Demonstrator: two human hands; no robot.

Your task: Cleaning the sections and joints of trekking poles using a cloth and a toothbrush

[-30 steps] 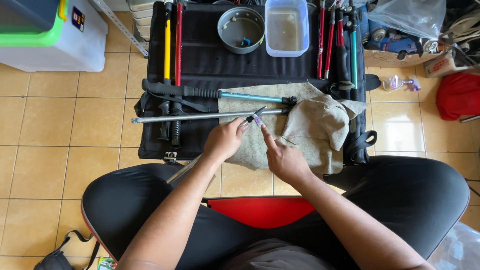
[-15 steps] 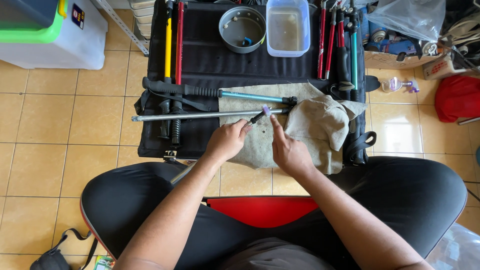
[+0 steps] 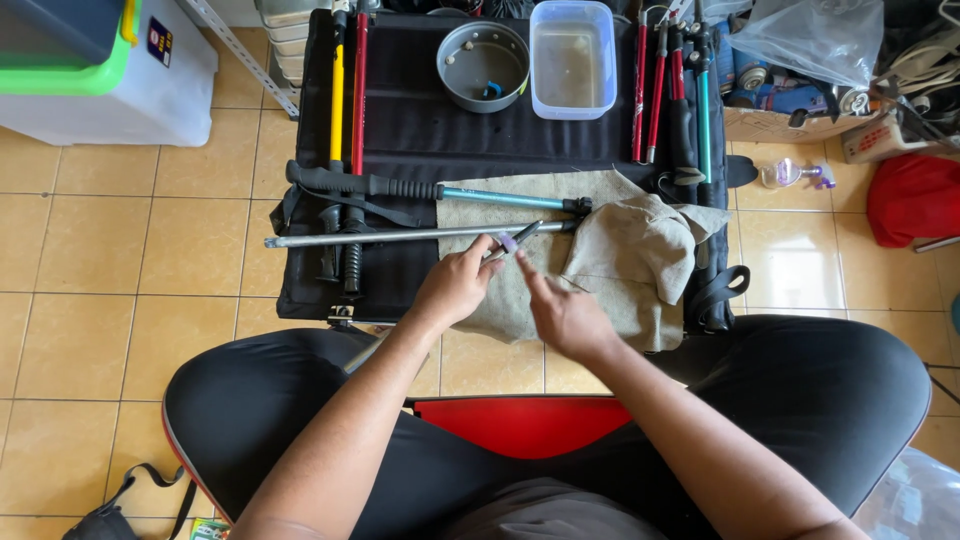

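Gripped in my left hand (image 3: pixel 455 285) is a thin grey metal pole section (image 3: pixel 505 243), fingers closed round it just below its dark tip, which carries a small pale lilac plastic piece (image 3: pixel 509 240). From that hand the section slants down toward my lap and up over a worn beige cloth (image 3: pixel 620 255). Beside it, my right hand (image 3: pixel 562 315) holds nothing; its forefinger (image 3: pixel 527 274) stretches out, the tip just below the lilac piece, though I cannot tell whether it touches.

That cloth lies on a black fabric mat (image 3: pixel 420 120) spread across yellow floor tiles (image 3: pixel 130 250). Across the mat, just above my hands, lie a long silver metal tube (image 3: pixel 380 236) and, above that, a teal pole with a black foam handle (image 3: pixel 440 189). At the mat's far edge stand a round grey metal pot (image 3: pixel 483 65) and a clear rectangular plastic tub of cloudy water (image 3: pixel 572 60). Yellow and red poles (image 3: pixel 345 90) lie lengthwise on the left, red and teal poles (image 3: pixel 672 90) on the right.
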